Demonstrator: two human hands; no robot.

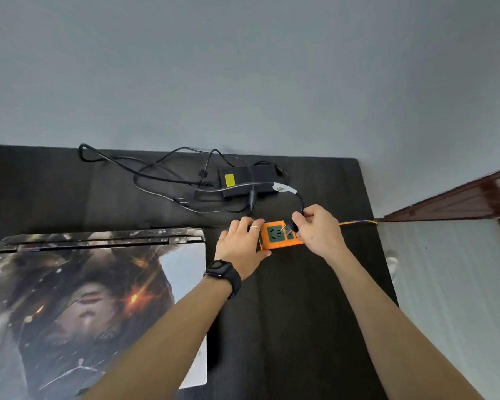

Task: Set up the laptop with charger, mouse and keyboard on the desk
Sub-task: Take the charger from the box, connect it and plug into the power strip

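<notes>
Presently: one closed laptop [98, 298]; one charger brick [260, 176], yellow label [229, 180] unreadable; one orange power strip [274, 244] gripped by left hand [240, 243]; right hand [318, 232] pinching one plug [290, 226].

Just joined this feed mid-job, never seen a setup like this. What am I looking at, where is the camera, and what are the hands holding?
There is no machine here. A person works bare-handed, and the single picture comes from a camera worn on their head, looking down at a dark desk. The left hand grips an orange power strip. The right hand pinches a black plug at the strip's socket; the plug does not look fully seated. Behind them lies the charger brick. A closed laptop lies to the left. No mouse or keyboard shows.
</notes>
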